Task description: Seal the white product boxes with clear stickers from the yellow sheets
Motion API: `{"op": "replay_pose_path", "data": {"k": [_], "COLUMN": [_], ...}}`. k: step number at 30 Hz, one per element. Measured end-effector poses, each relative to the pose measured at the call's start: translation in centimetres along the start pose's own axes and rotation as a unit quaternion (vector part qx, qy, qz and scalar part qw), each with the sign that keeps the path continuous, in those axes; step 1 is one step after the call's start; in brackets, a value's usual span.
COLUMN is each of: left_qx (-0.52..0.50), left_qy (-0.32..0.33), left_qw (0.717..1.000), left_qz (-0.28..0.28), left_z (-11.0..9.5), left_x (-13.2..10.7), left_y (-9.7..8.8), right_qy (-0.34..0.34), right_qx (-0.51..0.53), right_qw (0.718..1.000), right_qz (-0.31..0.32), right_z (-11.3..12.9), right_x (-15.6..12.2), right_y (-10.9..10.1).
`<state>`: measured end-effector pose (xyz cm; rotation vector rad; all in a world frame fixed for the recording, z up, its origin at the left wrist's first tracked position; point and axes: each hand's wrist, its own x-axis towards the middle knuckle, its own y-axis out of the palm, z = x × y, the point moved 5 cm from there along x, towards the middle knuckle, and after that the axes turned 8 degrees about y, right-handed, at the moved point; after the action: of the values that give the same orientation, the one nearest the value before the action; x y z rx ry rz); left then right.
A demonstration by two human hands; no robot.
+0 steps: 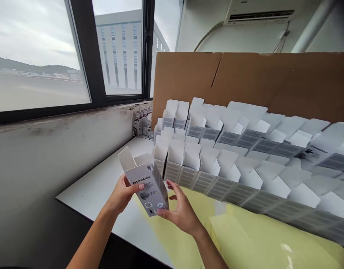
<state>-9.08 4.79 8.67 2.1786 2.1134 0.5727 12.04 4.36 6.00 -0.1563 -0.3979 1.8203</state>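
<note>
A white and grey SilverCrest carton box is tilted above the table, its top flaps raised and open. My left hand grips its left side, the thumb lying across the printed front and the other fingers hidden behind. At the lower right corner my right hand holds the same box, thumb on the bottom edge and fingers curved along the right side. Just behind it stand rows of similar open-topped cartons, their white flaps sticking up.
Yellow plastic sheeting covers the front right of the white table. A tall brown cardboard sheet rises behind the rows. More printed cartons stand in the corner, beside the wall under the window.
</note>
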Motion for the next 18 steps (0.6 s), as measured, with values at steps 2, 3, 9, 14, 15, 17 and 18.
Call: {"op": "replay_pose_path", "data": {"k": [2, 3, 9, 14, 15, 17, 18], "left_qx": [-0.036, -0.044, -0.039, 0.005, 0.018, 0.051, 0.068], "left_qy": [-0.023, -0.035, -0.005, 0.068, 0.103, 0.187, 0.225], "left_qw": [0.999, 0.997, 0.987, 0.925, 0.922, 0.919, 0.919], "left_qz": [0.030, 0.044, -0.155, -0.374, -0.374, -0.344, -0.317], "left_z": [1.8, 2.8, 6.1, 6.6, 6.3, 5.4, 4.9], "left_x": [-1.0, -1.3, -0.9, -1.5, -1.7, -2.2, -2.3], "left_y": [2.3, 3.3, 3.5, 2.0, 2.5, 4.1, 5.1], "right_qy": [0.015, 0.019, 0.044, 0.037, 0.036, 0.035, 0.036], "right_qx": [0.059, 0.077, 0.006, -0.070, -0.077, -0.095, -0.105], "right_qw": [0.998, 0.997, 0.995, 0.987, 0.986, 0.986, 0.986], "right_qz": [0.025, 0.023, -0.094, -0.143, -0.141, -0.134, -0.128], "right_z": [-1.3, -1.8, -4.4, -5.2, -5.3, -5.5, -5.5], "right_x": [-1.9, -2.8, -6.6, -7.6, -7.6, -7.2, -7.1], "right_y": [-1.0, -1.7, -6.6, -7.6, -7.4, -7.0, -6.7]}}
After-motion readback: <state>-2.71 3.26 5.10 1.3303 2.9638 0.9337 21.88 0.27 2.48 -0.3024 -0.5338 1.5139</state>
